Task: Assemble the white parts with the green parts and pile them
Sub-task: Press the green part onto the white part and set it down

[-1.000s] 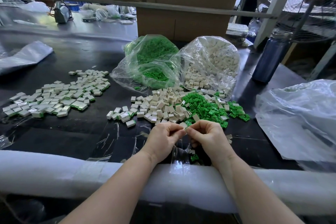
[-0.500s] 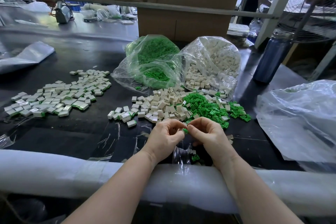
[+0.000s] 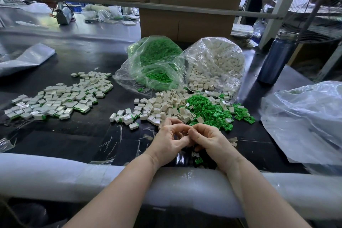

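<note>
Just behind the padded table edge [image 3: 55,176], 2 curled hands, left hand [image 3: 169,141] and right hand [image 3: 210,138], touch; contents hidden.

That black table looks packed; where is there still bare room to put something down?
Bare black table lies between the pile of assembled white-and-green pieces and the white padded front edge. Another strip runs behind that pile toward the clear bag of green parts. Around the loose white parts, loose green parts and both hands it is crowded.

Daylight entering from the far right beyond the hands, dim black table [image 3: 77,139] with soft glare streaks, bright sheen on the plastic bags [image 3: 305,120] to the right, wide-angle bending at edges, slight blur left of the hands.
</note>
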Demonstrator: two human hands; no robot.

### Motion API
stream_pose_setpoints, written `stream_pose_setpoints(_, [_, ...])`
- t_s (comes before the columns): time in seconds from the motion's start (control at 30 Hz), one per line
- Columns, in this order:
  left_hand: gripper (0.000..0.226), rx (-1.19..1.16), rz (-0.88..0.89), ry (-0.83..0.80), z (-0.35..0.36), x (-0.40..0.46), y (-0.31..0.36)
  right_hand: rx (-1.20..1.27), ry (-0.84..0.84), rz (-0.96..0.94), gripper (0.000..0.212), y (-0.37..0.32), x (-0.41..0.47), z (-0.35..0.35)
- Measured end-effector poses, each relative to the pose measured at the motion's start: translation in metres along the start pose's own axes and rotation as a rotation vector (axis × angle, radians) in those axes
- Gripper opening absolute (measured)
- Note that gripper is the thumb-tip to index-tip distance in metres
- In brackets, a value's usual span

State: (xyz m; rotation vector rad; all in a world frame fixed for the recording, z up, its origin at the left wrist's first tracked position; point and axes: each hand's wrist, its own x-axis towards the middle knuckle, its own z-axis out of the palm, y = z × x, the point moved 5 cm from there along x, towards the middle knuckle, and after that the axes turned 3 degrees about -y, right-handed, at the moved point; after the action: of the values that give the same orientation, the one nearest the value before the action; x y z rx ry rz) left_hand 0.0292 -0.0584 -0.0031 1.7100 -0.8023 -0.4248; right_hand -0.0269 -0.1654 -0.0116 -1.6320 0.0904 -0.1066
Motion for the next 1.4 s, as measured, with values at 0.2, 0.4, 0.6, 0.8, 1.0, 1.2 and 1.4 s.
stream_pose_setpoints(0.2, [0.022,0.011,0.002,-0.011,0.0007,0.0004,-0.0005,0.008,-0.037,-0.022,0.015,-0.0023,-0.0015,0.002])
stream_pose_setpoints(0.4, [0.025,0.037,0.018,-0.033,0.0019,-0.0005,0.0006,0.084,-0.058,0.01,0.019,0.0005,-0.0009,0.0017])
stream_pose_setpoints(0.6, [0.022,0.112,0.045,-0.035,0.0034,-0.0008,0.0034,0.099,-0.036,0.012,0.03,0.0017,-0.0006,0.0])
stream_pose_setpoints(0.8, [0.015,0.143,0.062,-0.046,0.0049,-0.0012,0.0042,0.103,-0.045,0.012,0.022,0.0031,0.0004,-0.0002])
stream_pose_setpoints(1.0, [0.012,0.175,0.074,-0.06,0.0074,-0.0002,0.0034,0.105,-0.021,0.014,0.026,0.0047,0.001,-0.0016])
stream_pose_setpoints(1.2, [0.012,0.195,0.075,-0.063,0.0083,0.0007,0.0019,0.103,-0.021,0.001,0.02,0.0058,0.0012,-0.0021])
stream_pose_setpoints(1.4, [0.011,0.192,0.069,-0.065,0.0083,0.0011,0.0006,0.117,-0.024,0.019,0.028,0.0037,0.0,-0.0003])
